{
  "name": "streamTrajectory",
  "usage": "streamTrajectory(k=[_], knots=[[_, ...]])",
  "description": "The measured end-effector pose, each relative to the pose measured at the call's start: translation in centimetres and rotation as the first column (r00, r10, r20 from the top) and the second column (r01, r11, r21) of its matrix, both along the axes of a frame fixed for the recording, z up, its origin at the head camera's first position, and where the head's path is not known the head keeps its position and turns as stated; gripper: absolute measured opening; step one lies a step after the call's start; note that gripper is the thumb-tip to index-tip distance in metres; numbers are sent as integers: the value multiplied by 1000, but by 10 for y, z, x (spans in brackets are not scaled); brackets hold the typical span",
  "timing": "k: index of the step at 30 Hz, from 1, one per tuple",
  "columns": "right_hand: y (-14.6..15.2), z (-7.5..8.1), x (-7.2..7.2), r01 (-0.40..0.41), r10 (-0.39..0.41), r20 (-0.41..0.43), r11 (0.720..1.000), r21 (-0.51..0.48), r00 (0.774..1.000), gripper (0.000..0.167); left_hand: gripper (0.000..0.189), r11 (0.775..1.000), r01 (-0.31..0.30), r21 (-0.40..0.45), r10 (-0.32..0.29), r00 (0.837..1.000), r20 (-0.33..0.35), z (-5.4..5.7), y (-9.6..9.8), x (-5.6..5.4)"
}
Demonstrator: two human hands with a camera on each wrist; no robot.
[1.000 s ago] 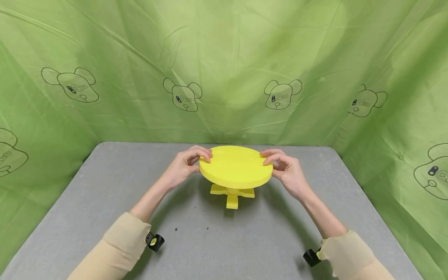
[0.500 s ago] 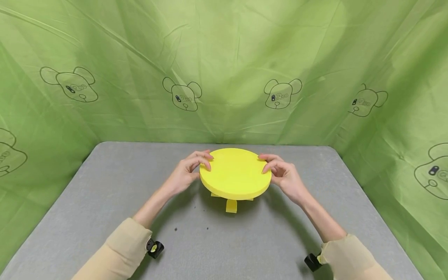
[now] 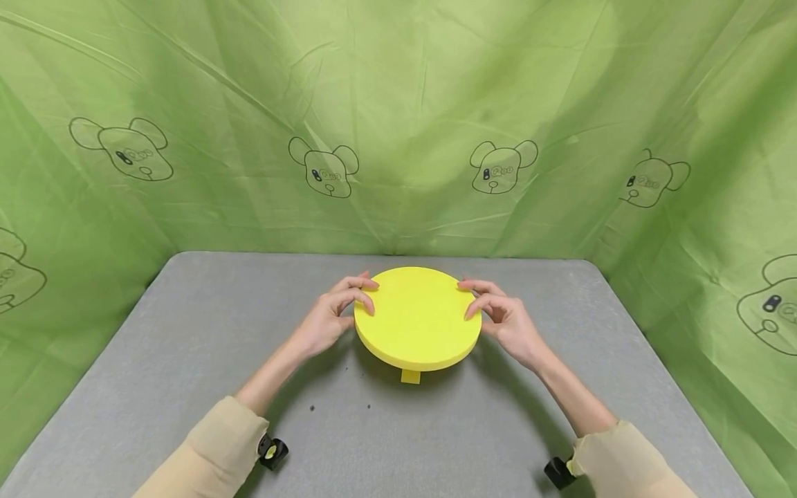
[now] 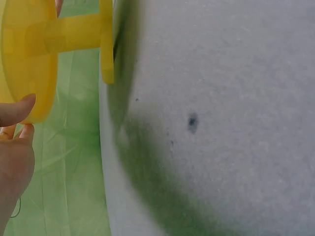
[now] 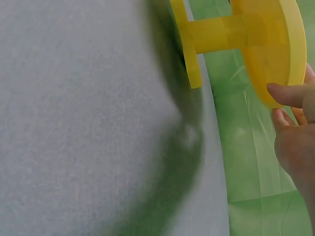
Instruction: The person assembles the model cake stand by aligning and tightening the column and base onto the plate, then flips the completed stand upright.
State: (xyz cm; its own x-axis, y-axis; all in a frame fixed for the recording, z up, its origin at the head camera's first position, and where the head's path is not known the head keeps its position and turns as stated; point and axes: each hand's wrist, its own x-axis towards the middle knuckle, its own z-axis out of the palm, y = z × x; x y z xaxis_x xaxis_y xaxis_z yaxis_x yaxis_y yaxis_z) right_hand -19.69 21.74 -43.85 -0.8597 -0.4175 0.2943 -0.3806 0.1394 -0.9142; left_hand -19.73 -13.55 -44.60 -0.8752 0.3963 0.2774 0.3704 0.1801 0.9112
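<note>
A small yellow pedestal table (image 3: 417, 318) with a round top is between my hands in the head view. My left hand (image 3: 326, 315) grips the top's left edge, fingers on the upper face. Opposite it, my right hand (image 3: 512, 324) holds the right edge the same way. Both wrist views show the thumbs under the top, the left thumb (image 4: 22, 110) and the right thumb (image 5: 290, 94). A round column (image 4: 74, 34) joins the top to a flat footed base (image 5: 189, 49), close over the grey tabletop. From the head, only one foot (image 3: 411, 376) shows; the top hides the others.
The grey table (image 3: 205, 332) has several small dark specks in front of the left hand. Green cloth (image 3: 411, 104) printed with mouse-head drawings hangs behind it and along both sides. Black wrist cameras (image 3: 272, 452) sit at the rolled sleeves.
The round top has tipped toward me and come slightly nearer, covering more of the base's feet. Both hands have moved along with it, keeping their grip on the edges.
</note>
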Motion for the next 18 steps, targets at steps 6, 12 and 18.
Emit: streamTrajectory(k=[6, 12, 18], knots=[[2, -3, 3, -16, 16, 5, 1000, 26, 1000, 16, 36, 997, -12, -77, 9, 1000, -30, 0, -1, 5], [3, -4, 6, -24, 25, -14, 999, 45, 1000, 18, 37, 995, -12, -101, 9, 999, -36, -1, -3, 8], [4, -5, 8, -27, 28, -13, 997, 68, 1000, 22, 37, 993, -16, -114, 10, 999, -50, -2, -4, 10]])
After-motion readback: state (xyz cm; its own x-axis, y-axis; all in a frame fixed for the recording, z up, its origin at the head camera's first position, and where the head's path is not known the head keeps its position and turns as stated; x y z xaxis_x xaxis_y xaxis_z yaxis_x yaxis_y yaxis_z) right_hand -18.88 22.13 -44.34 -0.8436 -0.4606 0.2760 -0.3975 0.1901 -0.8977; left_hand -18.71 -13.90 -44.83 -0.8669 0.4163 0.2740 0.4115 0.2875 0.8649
